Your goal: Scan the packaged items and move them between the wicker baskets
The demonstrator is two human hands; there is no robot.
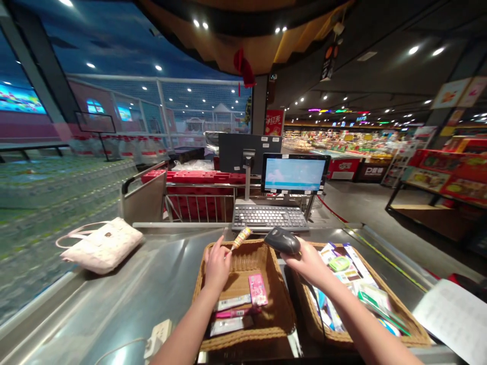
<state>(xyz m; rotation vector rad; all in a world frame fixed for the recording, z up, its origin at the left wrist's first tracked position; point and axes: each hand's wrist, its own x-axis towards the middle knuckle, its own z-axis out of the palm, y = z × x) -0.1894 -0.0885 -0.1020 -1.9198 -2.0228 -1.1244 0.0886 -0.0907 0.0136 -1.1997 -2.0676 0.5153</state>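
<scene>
My left hand [216, 263] pinches the stick of a small wrapped candy [241, 237] and holds it up over the left wicker basket [281, 299]. In that basket lie a pink packet [257, 289] and a few flat wrapped items. My right hand [309, 263] grips a black barcode scanner [282, 240], which sits close to the candy, just to its right. The right wicker basket [409, 322] under my right forearm is filled with several small packaged goods.
A keyboard [269, 218] and a lit screen [294, 174] stand behind the baskets on the steel counter [152, 284]. A pale handbag [102, 245] lies at the left, a power strip [158, 337] near the front, a white sheet [454, 317] at the right.
</scene>
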